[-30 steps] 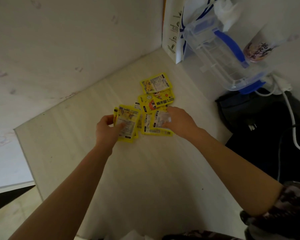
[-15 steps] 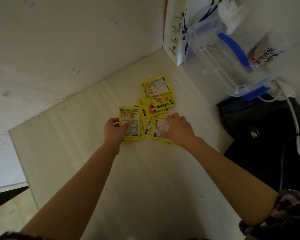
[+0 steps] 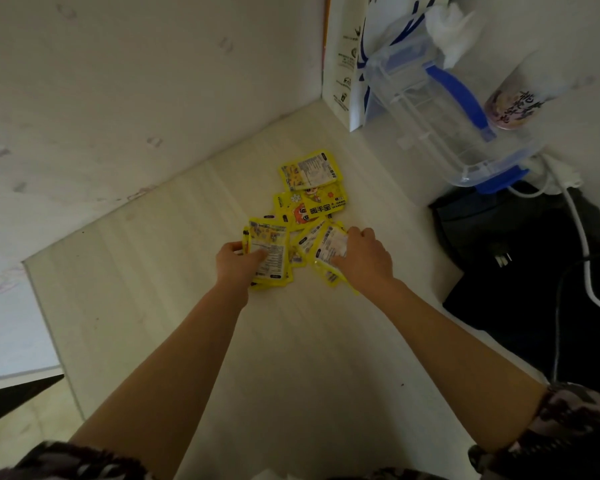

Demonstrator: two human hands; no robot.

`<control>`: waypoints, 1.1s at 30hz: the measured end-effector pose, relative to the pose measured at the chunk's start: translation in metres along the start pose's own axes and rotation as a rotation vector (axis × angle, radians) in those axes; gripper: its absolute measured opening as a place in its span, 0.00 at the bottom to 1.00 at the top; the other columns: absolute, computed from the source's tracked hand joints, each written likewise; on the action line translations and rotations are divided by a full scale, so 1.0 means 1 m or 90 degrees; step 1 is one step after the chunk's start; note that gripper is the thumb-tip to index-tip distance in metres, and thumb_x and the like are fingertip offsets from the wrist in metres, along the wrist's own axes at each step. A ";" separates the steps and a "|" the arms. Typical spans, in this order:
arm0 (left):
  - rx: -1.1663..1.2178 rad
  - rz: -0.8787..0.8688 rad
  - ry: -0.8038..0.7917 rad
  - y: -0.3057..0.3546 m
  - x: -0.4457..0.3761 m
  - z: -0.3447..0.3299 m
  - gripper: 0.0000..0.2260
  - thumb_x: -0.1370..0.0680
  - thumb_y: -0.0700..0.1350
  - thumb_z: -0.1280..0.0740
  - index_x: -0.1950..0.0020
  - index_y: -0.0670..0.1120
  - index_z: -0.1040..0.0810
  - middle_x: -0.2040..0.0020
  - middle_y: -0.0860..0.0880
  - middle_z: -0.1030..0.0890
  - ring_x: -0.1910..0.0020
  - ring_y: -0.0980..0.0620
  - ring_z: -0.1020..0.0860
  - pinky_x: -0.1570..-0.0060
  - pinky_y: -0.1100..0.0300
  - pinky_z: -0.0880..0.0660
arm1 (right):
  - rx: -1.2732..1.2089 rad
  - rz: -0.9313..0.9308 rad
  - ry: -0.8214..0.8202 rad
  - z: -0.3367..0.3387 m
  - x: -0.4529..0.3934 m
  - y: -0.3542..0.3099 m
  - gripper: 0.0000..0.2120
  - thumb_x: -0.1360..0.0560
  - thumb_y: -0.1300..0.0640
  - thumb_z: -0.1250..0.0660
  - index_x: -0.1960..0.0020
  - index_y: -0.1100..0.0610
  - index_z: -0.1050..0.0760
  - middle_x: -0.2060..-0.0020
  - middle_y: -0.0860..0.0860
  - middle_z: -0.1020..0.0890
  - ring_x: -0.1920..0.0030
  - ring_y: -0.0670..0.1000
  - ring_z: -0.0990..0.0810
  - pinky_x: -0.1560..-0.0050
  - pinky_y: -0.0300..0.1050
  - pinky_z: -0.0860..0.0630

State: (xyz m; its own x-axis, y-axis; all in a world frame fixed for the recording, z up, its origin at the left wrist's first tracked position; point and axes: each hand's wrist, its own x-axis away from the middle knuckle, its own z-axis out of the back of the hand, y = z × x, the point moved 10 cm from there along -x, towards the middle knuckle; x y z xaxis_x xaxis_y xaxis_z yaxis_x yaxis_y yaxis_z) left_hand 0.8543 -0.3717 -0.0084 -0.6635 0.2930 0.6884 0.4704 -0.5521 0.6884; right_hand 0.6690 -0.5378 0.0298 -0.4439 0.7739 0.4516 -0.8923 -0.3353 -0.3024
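on the pale tabletop (image 3: 291, 358) the loose yellow packets (image 3: 310, 202) overlap just past the hands, left hand (image 3: 236, 265) clamped on a thick stack (image 3: 269, 251), right hand (image 3: 366, 259) pinching one packet (image 3: 331, 245) beside it, and that slick stack could splay if the thumb eases while the next one goes in.

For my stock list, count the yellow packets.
6 at least. Farthest packet; two overlapping packets before it; middle packet; right hand pinches the near packet; left hand holds a stack, more hidden within.
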 end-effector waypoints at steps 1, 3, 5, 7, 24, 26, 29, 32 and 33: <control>-0.004 -0.002 -0.001 -0.001 0.002 0.002 0.16 0.28 0.38 0.27 0.43 0.43 0.28 0.47 0.41 0.20 0.56 0.44 0.19 0.56 0.52 0.21 | -0.015 -0.008 0.000 0.000 0.001 0.003 0.22 0.26 0.48 0.33 0.38 0.60 0.34 0.42 0.59 0.29 0.45 0.62 0.25 0.48 0.55 0.27; -0.009 -0.004 -0.005 -0.005 0.006 0.006 0.15 0.28 0.38 0.27 0.44 0.44 0.28 0.48 0.42 0.19 0.56 0.44 0.19 0.56 0.51 0.21 | -0.037 -0.028 0.003 0.000 0.004 0.009 0.24 0.25 0.47 0.33 0.37 0.60 0.34 0.42 0.60 0.28 0.44 0.62 0.25 0.47 0.55 0.26; -0.014 -0.003 -0.015 -0.011 0.009 0.010 0.15 0.28 0.39 0.27 0.45 0.44 0.26 0.49 0.42 0.19 0.55 0.43 0.18 0.53 0.49 0.20 | -0.062 -0.053 0.015 0.002 0.008 0.016 0.24 0.25 0.46 0.33 0.37 0.60 0.34 0.41 0.60 0.27 0.43 0.63 0.24 0.47 0.54 0.26; -0.022 -0.003 -0.027 -0.016 0.013 0.014 0.13 0.28 0.41 0.27 0.46 0.44 0.25 0.50 0.43 0.18 0.55 0.44 0.17 0.51 0.48 0.20 | -0.080 -0.072 0.036 0.006 0.012 0.022 0.24 0.26 0.46 0.33 0.38 0.61 0.34 0.41 0.60 0.25 0.42 0.63 0.24 0.48 0.53 0.27; -0.175 -0.071 -0.291 -0.058 0.072 0.009 0.06 0.22 0.44 0.33 0.49 0.44 0.18 0.53 0.42 0.16 0.53 0.41 0.17 0.50 0.43 0.20 | -0.351 -0.210 0.104 -0.032 0.136 0.019 0.17 0.24 0.47 0.34 0.45 0.58 0.32 0.66 0.46 0.27 0.72 0.47 0.25 0.71 0.41 0.32; -0.193 -0.085 -0.313 -0.065 0.081 0.015 0.05 0.22 0.42 0.34 0.50 0.44 0.19 0.54 0.43 0.16 0.55 0.42 0.17 0.53 0.45 0.20 | -0.368 -0.237 0.132 -0.042 0.162 0.023 0.17 0.25 0.46 0.33 0.47 0.57 0.33 0.60 0.50 0.22 0.65 0.53 0.21 0.66 0.44 0.28; -0.221 -0.109 -0.359 -0.074 0.101 0.024 0.06 0.21 0.40 0.35 0.51 0.44 0.19 0.56 0.45 0.16 0.60 0.47 0.17 0.60 0.54 0.20 | -0.419 -0.306 0.155 -0.068 0.208 0.032 0.16 0.26 0.45 0.33 0.51 0.55 0.33 0.57 0.53 0.22 0.58 0.59 0.19 0.61 0.48 0.25; -0.241 -0.109 -0.404 -0.085 0.126 0.029 0.07 0.21 0.39 0.35 0.55 0.47 0.19 0.58 0.47 0.16 0.62 0.50 0.17 0.64 0.58 0.21 | -0.511 -0.390 0.178 -0.097 0.253 0.046 0.17 0.27 0.45 0.32 0.52 0.58 0.30 0.59 0.54 0.21 0.57 0.58 0.19 0.60 0.49 0.24; -0.249 -0.101 -0.424 -0.091 0.136 0.029 0.07 0.21 0.38 0.35 0.55 0.47 0.19 0.59 0.47 0.16 0.63 0.51 0.17 0.65 0.58 0.21 | -0.565 -0.419 0.196 -0.106 0.268 0.052 0.17 0.28 0.45 0.32 0.52 0.58 0.28 0.58 0.55 0.19 0.57 0.58 0.18 0.58 0.52 0.21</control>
State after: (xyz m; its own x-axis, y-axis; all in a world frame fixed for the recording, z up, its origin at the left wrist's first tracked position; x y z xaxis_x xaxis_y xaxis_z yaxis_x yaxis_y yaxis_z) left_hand 0.7384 -0.2591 0.0292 -0.1596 0.7293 0.6653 0.0784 -0.6624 0.7450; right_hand 0.5127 -0.2907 0.0458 0.2358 0.7986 0.5537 -0.5166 0.5856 -0.6246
